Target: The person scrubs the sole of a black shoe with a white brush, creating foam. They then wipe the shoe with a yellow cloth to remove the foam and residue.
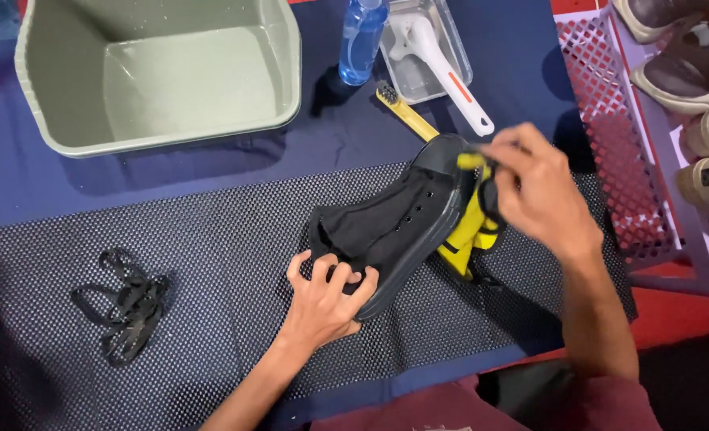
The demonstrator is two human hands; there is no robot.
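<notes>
A black canvas shoe lies on its side on a dark mesh mat, its toe pointing up and right. My left hand grips the shoe's heel end. My right hand is at the toe, pinching a yellow and black cloth that hangs down beside the sole. The hand is blurred by motion.
A bundle of black laces lies on the mat at the left. Behind are a grey-green tub, a blue spray bottle, a yellow brush and a white-handled brush in a clear tray. At the right a pink rack holds several shoes.
</notes>
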